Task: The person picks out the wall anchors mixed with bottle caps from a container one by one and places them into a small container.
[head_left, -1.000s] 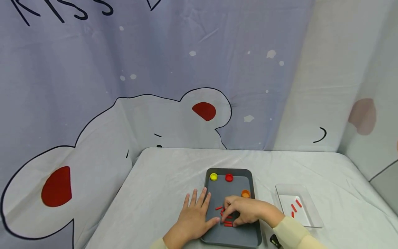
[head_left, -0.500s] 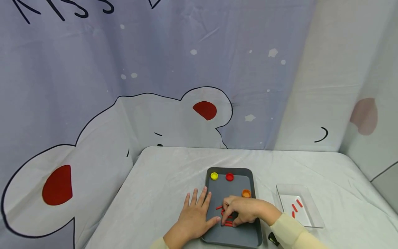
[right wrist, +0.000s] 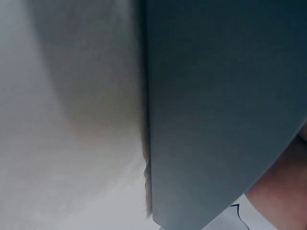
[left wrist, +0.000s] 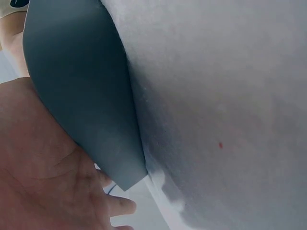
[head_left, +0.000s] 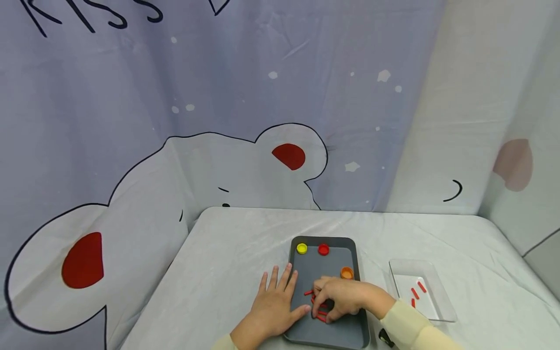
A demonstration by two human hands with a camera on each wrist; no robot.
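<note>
A grey rectangular tray (head_left: 329, 335) lies on the white-covered table. My left hand (head_left: 272, 306) rests over its left rim with straight, spread fingers; the left wrist view shows the palm (left wrist: 43, 163) beside the tray's outer wall (left wrist: 81, 96). My right hand (head_left: 343, 297) reaches in from the right, thumb and fingertips pinching a short red stick (head_left: 321, 319) at its two ends, low over the tray. Several more red sticks (head_left: 308, 292) lie around those fingers, partly hidden by them. In the right wrist view the tray wall fills the right half, with a bit of hand (right wrist: 283, 191) behind it.
In the tray's far part stand a yellow cap (head_left: 302, 249), a red cap (head_left: 323, 249) and an orange cap (head_left: 347, 273). To the right sits a clear plastic box (head_left: 444, 296) with red sticks (head_left: 415, 293) inside. A printed curtain (head_left: 245, 87) hangs behind the table.
The red stick nearest me has turned from level to slanted between my right fingertips, and the right thumb has shifted slightly nearer me. My left hand has stayed in place.
</note>
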